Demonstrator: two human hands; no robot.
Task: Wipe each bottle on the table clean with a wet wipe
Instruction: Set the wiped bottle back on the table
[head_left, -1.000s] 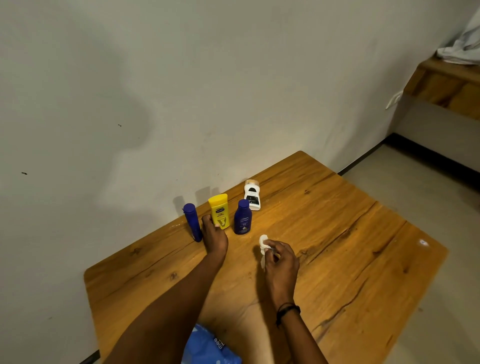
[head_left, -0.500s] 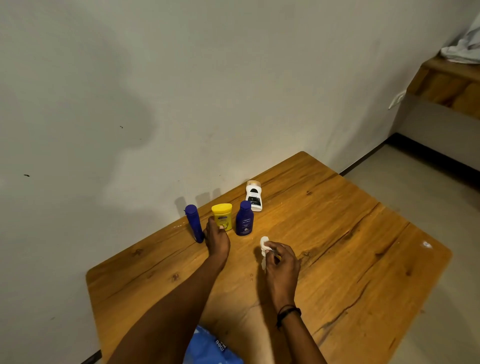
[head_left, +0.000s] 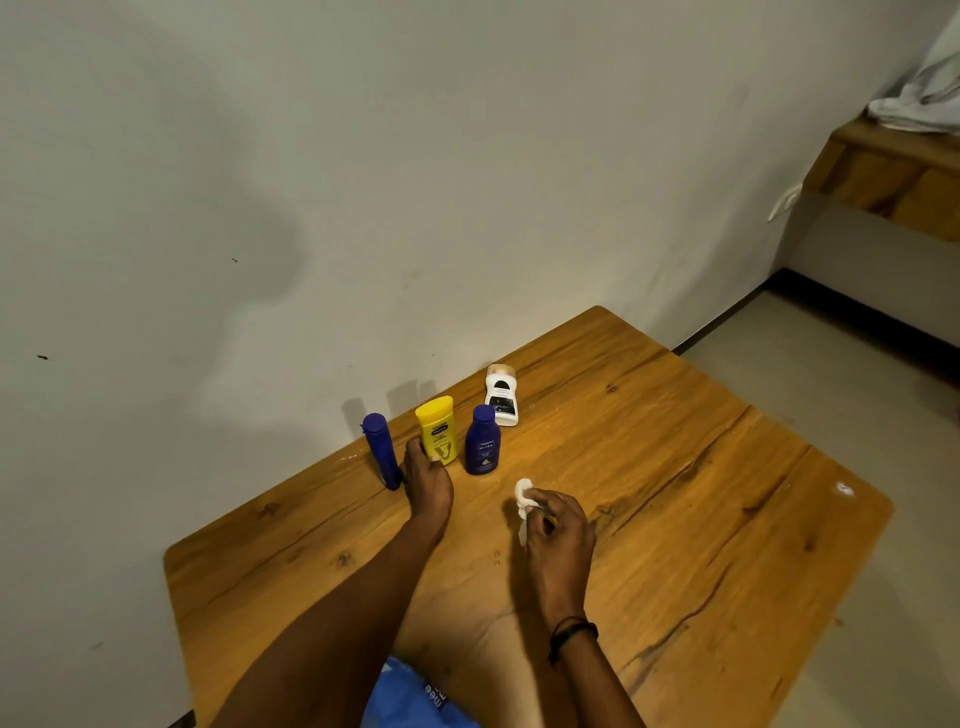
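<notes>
Dim, warm indoor light, colours muted, short dark shadows thrown onto the wall (head_left: 467, 208) behind the table (head_left: 675, 467), broad soft shadow at left, wide-angle curving at edges, mild softness overall.

1. A plain off-white wall (head_left: 467, 156) takes up most of the view. It has a broad dull grey smudge (head_left: 280, 249) on its left part and a few small dark specks (head_left: 41, 357).
2. A wooden table (head_left: 675, 493) stands against that wall. Its top is warm orange-brown, with dark cracks along the grain and rounded corners.
3. To the right lies a pale, smooth floor (head_left: 831, 389), edged by a dark skirting strip (head_left: 857, 312) at the foot of the walls.
4. High on the right a wooden ledge (head_left: 893, 176) juts out with a crumpled pale cloth (head_left: 919, 98) on it. A white socket (head_left: 784, 201) sits beside its lower left end.
5. The light is dim and soft.
</notes>
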